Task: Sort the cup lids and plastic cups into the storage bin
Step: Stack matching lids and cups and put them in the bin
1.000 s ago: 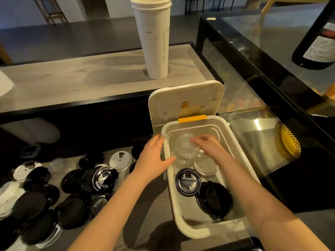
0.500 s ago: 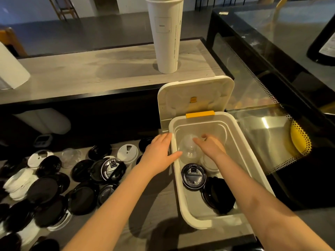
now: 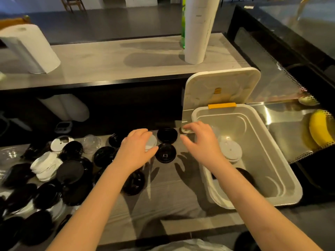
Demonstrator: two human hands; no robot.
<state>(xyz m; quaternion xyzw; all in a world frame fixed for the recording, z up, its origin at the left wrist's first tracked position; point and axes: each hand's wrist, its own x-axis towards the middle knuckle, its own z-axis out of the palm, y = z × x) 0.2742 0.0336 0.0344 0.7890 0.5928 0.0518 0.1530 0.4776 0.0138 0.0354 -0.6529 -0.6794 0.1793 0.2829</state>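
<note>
The white storage bin [image 3: 297, 189] stands at the right with its hinged lid [image 3: 221, 87] up. In it lie a white cup lid [image 3: 231, 150] and a black lid [image 3: 245, 175] half hidden by my right forearm. Many black lids [image 3: 70, 171], a heap of white lids [image 3: 45, 165] and a clear dome lid [image 3: 91, 143] cover the counter at the left. My left hand [image 3: 136, 147] arches over a white lid [image 3: 152, 142], fingers relaxed, beside two black lids [image 3: 165, 153]. My right hand [image 3: 201, 142] hovers empty over the bin's left rim, fingers spread.
A raised counter shelf runs behind, carrying a tall stack of white paper cups [image 3: 196, 33] and a paper towel roll [image 3: 30, 49]. A glass display case with a banana [image 3: 320, 127] borders the bin on the right. Bare counter lies between my forearms.
My right hand has come out of the bin to its left rim, empty. My left hand has left the rim and moved left over a white lid.
</note>
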